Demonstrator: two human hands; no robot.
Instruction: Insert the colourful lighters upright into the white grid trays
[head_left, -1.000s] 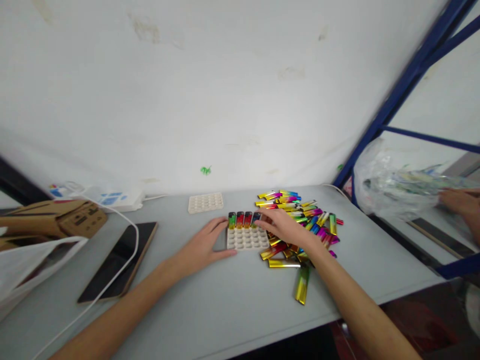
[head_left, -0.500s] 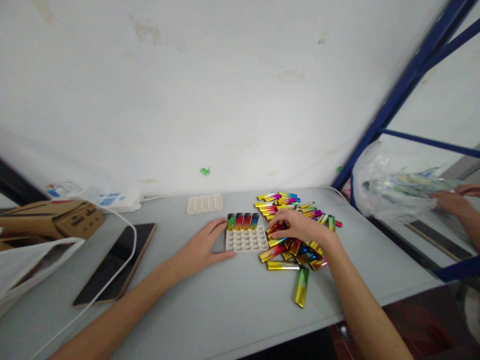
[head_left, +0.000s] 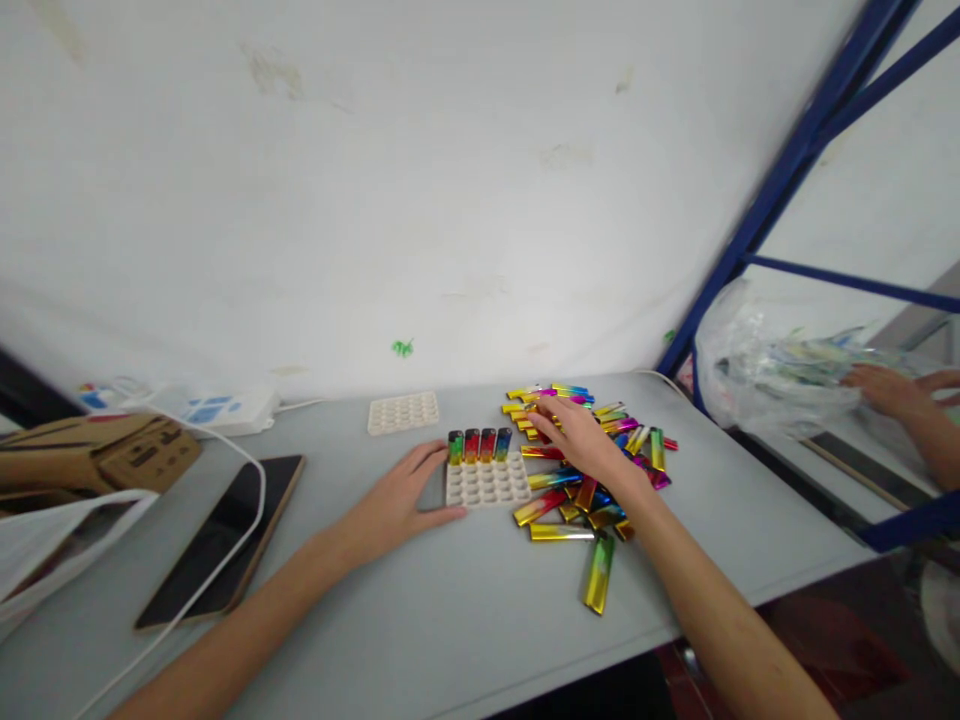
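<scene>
A white tray (head_left: 489, 484) with rows of small pockets lies on the grey table. Several metallic-coloured lighters (head_left: 480, 447) stand upright along its far row. Around the tray's left side, my left hand (head_left: 401, 500) grips it, with the thumb at the near corner and the fingers by the far corner. My right hand (head_left: 581, 437) reaches over a pile of shiny lighters (head_left: 562, 503) to the tray's right. Its fingers are stretched apart over the back of the pile, and no lighter shows in them. One green and gold lighter (head_left: 598, 575) lies off the near side.
A second pocketed tray (head_left: 403, 412) rests near the wall. To the left are a dark flat tablet-like device (head_left: 225, 545), a white cable (head_left: 259, 500), a cardboard box (head_left: 150, 450) and a white bag (head_left: 67, 540). Beyond the blue frame (head_left: 750, 230), another person's hands (head_left: 892, 392) handle a clear plastic bag (head_left: 735, 360).
My right hand has moved from the lighters beside the tray to the back of the pile. My left hand keeps its hold on the tray. The view has shifted slightly.
</scene>
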